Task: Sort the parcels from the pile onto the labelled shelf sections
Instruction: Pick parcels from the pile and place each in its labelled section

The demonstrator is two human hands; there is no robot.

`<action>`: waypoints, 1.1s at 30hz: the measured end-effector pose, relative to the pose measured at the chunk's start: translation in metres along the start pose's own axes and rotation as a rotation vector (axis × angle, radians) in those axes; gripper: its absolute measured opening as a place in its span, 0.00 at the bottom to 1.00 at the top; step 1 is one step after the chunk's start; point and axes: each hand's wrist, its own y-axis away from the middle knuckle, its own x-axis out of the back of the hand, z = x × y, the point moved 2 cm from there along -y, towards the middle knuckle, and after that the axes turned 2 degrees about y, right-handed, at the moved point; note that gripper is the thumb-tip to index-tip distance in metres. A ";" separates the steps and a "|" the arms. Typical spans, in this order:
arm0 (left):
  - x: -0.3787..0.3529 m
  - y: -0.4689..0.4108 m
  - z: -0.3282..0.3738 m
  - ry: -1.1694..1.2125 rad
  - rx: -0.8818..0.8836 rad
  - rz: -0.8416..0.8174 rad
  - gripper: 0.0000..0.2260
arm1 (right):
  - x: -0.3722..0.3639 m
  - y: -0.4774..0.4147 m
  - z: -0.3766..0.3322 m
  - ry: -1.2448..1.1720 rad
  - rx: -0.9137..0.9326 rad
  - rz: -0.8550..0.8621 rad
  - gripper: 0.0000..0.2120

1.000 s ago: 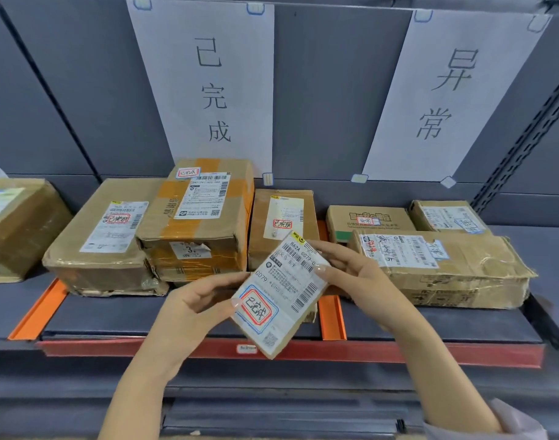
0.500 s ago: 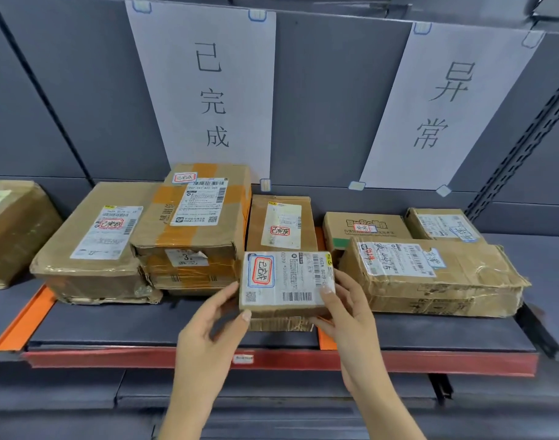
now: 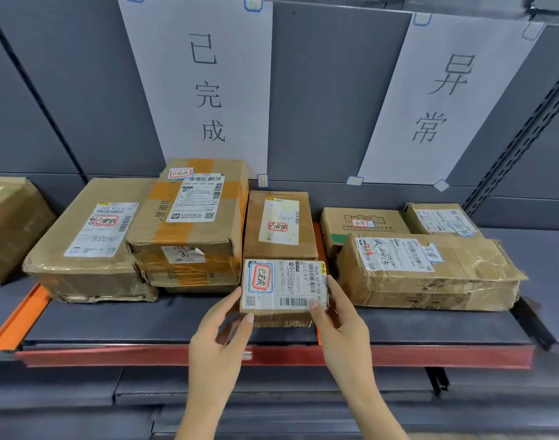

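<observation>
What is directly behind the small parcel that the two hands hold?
A brown parcel with a red-stamped label lies right behind the small parcel. Its front edge is covered, so whether they touch cannot be told.

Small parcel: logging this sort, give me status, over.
Left hand and right hand grip small parcel by its sides. Parcel at shelf front, below 已完成 sign. Crumpled parcel close on its right.

2 hands (image 3: 218, 341) (image 3: 341, 328), 2 paper signs (image 3: 202, 84) (image 3: 443, 96), 9 or 10 parcels (image 3: 284, 287)
</observation>
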 end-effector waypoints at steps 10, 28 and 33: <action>0.000 -0.003 -0.024 -0.145 -0.010 -0.017 0.21 | -0.004 -0.005 0.014 0.122 -0.002 -0.034 0.27; -0.002 -0.015 -0.030 -0.303 -0.040 -0.090 0.29 | -0.014 -0.025 0.018 0.202 0.022 -0.055 0.28; -0.003 -0.013 -0.030 -0.311 -0.043 -0.084 0.28 | -0.015 -0.025 0.023 0.222 0.056 -0.058 0.30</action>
